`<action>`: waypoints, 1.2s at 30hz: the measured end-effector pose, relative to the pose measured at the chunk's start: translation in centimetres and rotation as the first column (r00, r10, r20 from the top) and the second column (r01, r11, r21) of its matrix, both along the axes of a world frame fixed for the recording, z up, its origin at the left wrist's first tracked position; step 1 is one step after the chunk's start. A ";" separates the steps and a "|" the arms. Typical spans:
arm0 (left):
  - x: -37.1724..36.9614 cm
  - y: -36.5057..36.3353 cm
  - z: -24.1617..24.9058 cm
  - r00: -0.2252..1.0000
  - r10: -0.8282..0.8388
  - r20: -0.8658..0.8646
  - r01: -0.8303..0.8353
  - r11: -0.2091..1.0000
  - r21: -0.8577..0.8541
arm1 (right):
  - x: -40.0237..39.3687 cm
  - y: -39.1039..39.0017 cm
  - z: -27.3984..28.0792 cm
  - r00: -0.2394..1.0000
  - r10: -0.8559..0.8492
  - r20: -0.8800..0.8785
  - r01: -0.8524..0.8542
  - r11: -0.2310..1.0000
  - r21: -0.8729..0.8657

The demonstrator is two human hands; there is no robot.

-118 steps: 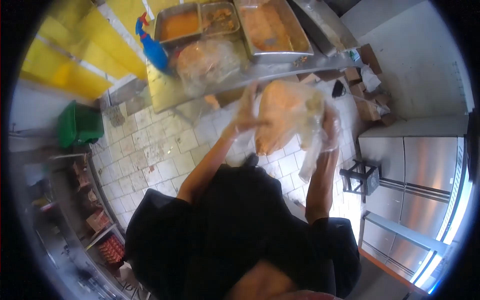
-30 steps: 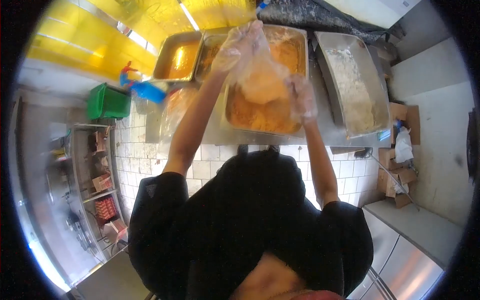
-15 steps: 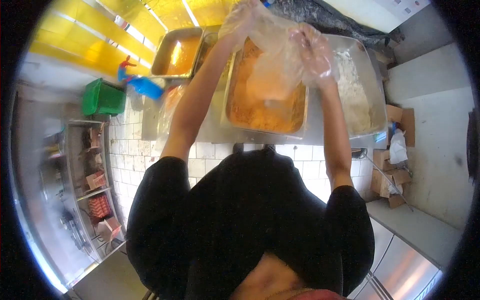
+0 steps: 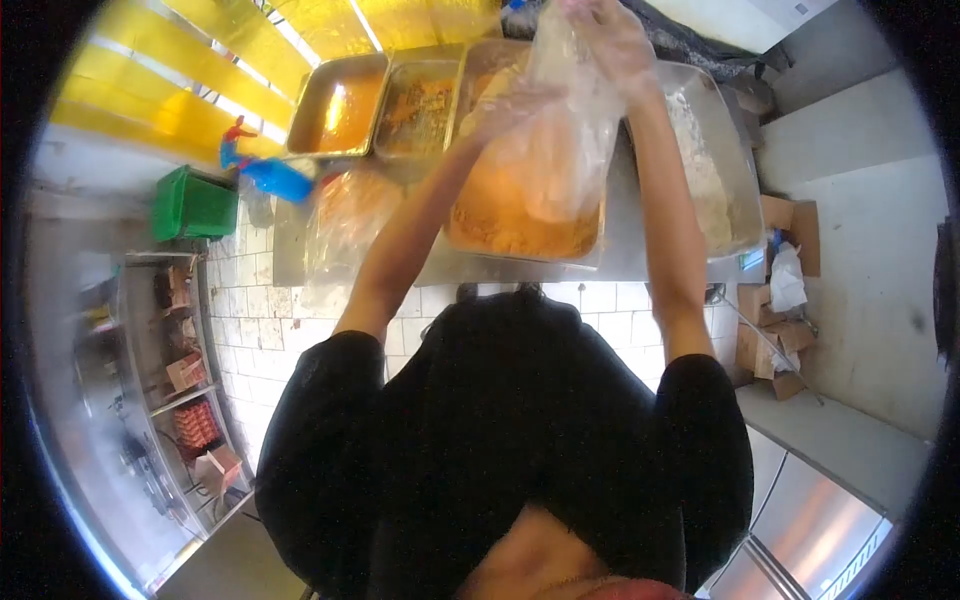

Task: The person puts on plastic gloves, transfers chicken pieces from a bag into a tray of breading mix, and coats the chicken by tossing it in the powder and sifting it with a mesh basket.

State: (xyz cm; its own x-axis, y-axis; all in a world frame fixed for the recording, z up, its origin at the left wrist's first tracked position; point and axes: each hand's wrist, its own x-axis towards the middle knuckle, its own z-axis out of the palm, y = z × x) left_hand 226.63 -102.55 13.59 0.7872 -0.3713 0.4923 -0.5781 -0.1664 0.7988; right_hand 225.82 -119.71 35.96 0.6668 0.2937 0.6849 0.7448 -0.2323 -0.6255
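Note:
High over the steel table, my right hand [image 4: 612, 48] grips the gathered top of a clear plastic bag [image 4: 585, 120]. The bag hangs down with pale orange contents low in it, overlapping a metal tray of orange crumbs [image 4: 520, 235]. Smeared by motion, my left hand [image 4: 515, 108] is at the bag's left side, its fingers pointing toward it. To the left of my left forearm lies another clear bag [image 4: 355, 205] with orange contents. Right of my right forearm stands a metal tray of white flour-like powder [image 4: 705, 165].
Toward the back left are a tray of orange liquid [image 4: 340, 115] and a tray with brownish bits [image 4: 415, 112]. A blue spray bottle [image 4: 278, 180] stands near a green bin [image 4: 195, 205]. Shelves [image 4: 185, 400] run along the left; cardboard boxes [image 4: 775, 340] are at right.
My right hand has risen, lifting the bag's top. My left hand has come down and right to the bag's side. The bag now hangs longer and narrower.

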 end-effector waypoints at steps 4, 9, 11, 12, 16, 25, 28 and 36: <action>2.1 1.6 -1.7 0.944 0.016 -0.330 -0.091 0.972 -0.215 | -5.0 -3.8 -4.9 0.980 -0.032 -0.194 -0.024 0.960 -0.280; -2.1 3.1 2.1 0.969 0.241 0.058 -0.237 0.969 -0.068 | -7.1 -5.0 -14.4 0.872 -0.321 -0.368 0.025 0.782 -0.623; -4.1 2.7 7.5 0.918 0.268 -0.293 -0.314 0.941 -0.125 | -6.8 -4.6 -14.5 0.821 -0.374 -0.432 0.042 0.794 -0.607; -4.2 2.9 8.3 0.866 0.314 -0.390 -0.363 0.930 -0.057 | -6.9 -4.5 -14.3 0.823 -0.368 -0.432 0.136 0.867 -0.479; -3.4 2.9 9.2 0.766 0.130 -0.630 -0.396 0.867 -0.302 | -7.2 -3.8 -14.0 0.667 -0.343 -0.661 0.242 0.939 -0.244; -1.8 2.5 10.7 0.782 0.621 -0.053 -0.548 0.724 0.419 | -6.9 -4.4 -16.3 0.796 -0.374 -0.477 0.218 0.911 -0.351; -0.6 2.4 8.5 0.769 0.639 -0.039 -0.603 0.744 0.287 | -6.1 -4.5 -17.9 0.839 -0.398 -0.372 0.295 0.906 -0.304; 0.1 1.8 6.3 0.756 0.655 0.016 -0.651 0.749 0.126 | -7.1 -4.2 -13.8 0.900 -0.419 -0.122 0.373 0.884 -0.282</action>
